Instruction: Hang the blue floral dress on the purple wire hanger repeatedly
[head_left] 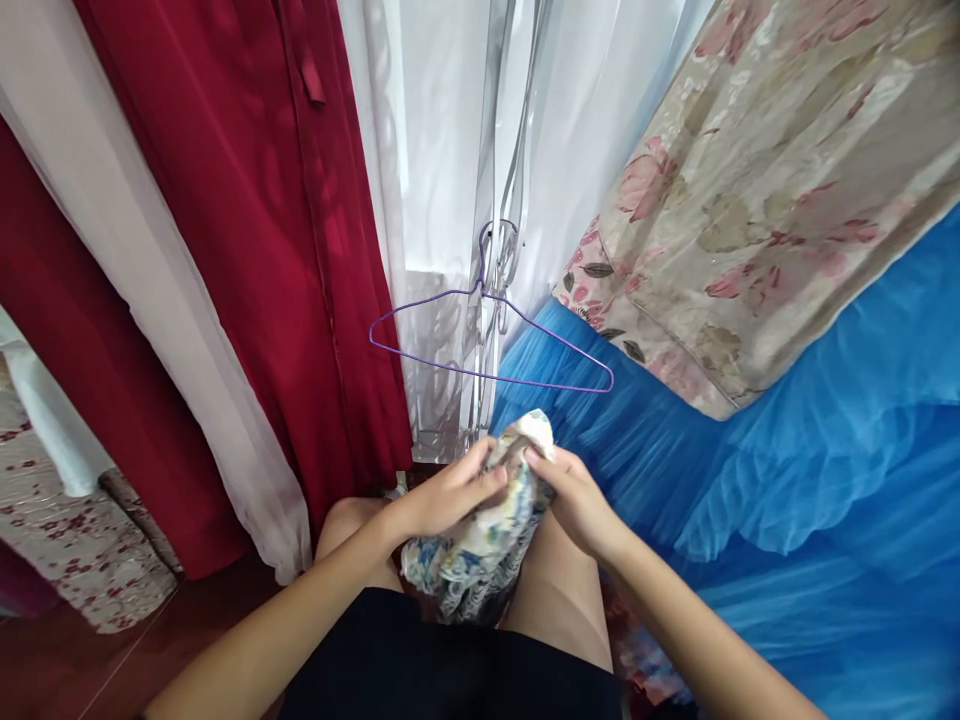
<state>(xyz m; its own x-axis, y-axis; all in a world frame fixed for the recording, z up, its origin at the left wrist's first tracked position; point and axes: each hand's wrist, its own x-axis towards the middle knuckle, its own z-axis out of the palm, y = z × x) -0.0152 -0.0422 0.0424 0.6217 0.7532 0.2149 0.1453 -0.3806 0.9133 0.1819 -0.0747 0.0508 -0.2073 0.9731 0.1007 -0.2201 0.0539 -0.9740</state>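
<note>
A bunched fringed scarf (484, 548), white with blue and yellow patterning, is held up over my lap. My left hand (453, 492) closes on its upper left side, thumb on top and fingers partly hidden by the fabric. Across from it, my right hand (576, 492) pinches the upper right edge with the thumb pressed on the cloth. The fringe hangs down between my thighs. Just beyond both hands, a bare purple wire hanger (481, 290) hangs with its hook among grey and white ribbons (501, 120).
Long red fabric (330, 300) and a pale panel (172, 260) hang at left. White fabric (435, 120) hangs behind the hanger. On the right are a floral fabric (750, 220) and blue tulle (817, 480). Dark reddish floor (150, 660) shows at lower left.
</note>
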